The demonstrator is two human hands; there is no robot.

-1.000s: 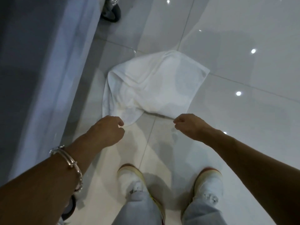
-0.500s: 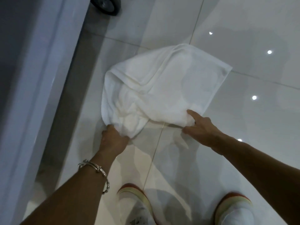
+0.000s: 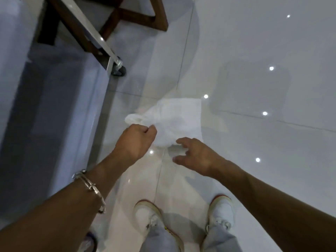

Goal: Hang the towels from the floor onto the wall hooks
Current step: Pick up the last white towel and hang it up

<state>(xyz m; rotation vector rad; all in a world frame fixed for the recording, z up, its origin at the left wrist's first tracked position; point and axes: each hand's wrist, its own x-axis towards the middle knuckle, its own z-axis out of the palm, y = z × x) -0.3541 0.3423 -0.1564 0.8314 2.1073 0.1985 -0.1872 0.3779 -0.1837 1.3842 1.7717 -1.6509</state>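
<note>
Left hand [image 3: 135, 140] is balled into a fist, grip clamped on the near edge of the towel [image 3: 179, 119], cloth bunching out past the knuckles. The towel is white and crumpled, down low over the glossy floor [image 3: 254, 179], just ahead of the person's shoes [image 3: 148, 212]. Whether its far end rests on the tiles or hangs clear, I can't tell. Right hand [image 3: 197, 156] is at the towel's lower corner, grip apart, fingers [image 3: 181, 141] and thumb spread with a bit of cloth between them, not closed on it. A bracelet [image 3: 90, 188] sits on the left wrist. Up to the left, a shiny rail [image 3: 89, 30] runs down to a caster [image 3: 119, 69] on the floor, well apart from the towel.
</note>
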